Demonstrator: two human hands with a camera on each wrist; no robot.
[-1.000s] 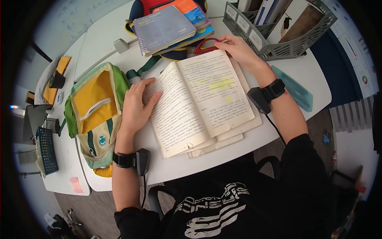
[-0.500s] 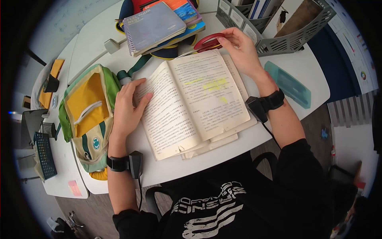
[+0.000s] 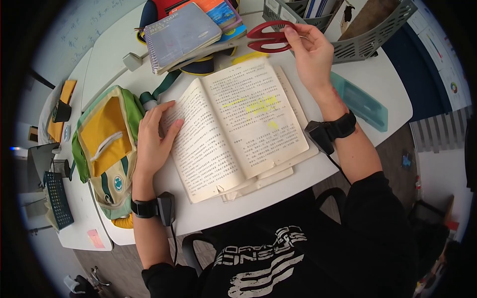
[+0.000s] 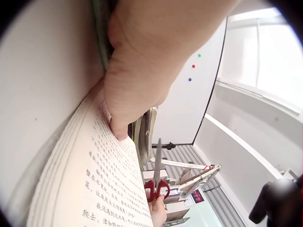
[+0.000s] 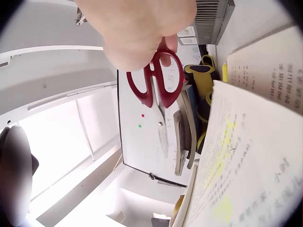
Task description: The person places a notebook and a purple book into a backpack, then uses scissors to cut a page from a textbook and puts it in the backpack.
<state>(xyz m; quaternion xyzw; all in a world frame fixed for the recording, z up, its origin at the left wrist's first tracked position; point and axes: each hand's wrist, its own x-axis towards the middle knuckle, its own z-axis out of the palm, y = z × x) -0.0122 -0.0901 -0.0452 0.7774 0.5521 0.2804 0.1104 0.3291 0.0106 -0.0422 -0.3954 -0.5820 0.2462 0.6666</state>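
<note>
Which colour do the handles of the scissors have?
Dark red; the handles show best in the right wrist view.

Red-handled silver scissors [image 5: 165,100], cream book pages [image 3: 198,144] with yellow highlighting [image 3: 262,105], green-cream-yellow backpack [image 3: 110,129], translucent teal case [image 3: 365,110], black shirt [image 3: 357,238] with white print [image 3: 266,264]

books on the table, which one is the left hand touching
The open book with yellow marks on its right page: the left hand rests on its left page, while the stacked books lie closed beyond it.

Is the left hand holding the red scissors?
No, the right hand holds the red scissors; the left hand touches the book.
</note>
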